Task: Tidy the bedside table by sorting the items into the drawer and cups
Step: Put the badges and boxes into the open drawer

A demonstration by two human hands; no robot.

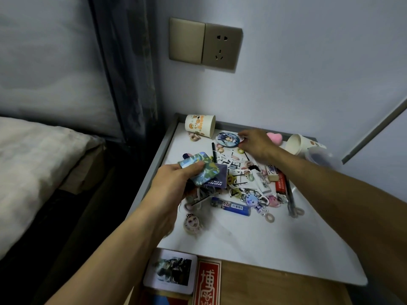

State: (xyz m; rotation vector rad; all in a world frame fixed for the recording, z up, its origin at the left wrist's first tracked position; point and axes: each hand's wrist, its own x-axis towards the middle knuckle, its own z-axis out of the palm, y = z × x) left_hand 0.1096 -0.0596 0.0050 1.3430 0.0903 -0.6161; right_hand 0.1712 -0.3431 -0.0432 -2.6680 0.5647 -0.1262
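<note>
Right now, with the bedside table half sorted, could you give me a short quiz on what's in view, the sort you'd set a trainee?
1. True or false: the left hand holds nothing.
2. What lies between the right hand and the paper cup at the back right? A) a pink heart B) a spoon C) a phone
3. Fill in: the drawer at the front is ____ (open or shut).

Key:
1. False: it grips a stack of square badges.
2. A, the pink heart.
3. Open; things lie inside it.
</note>
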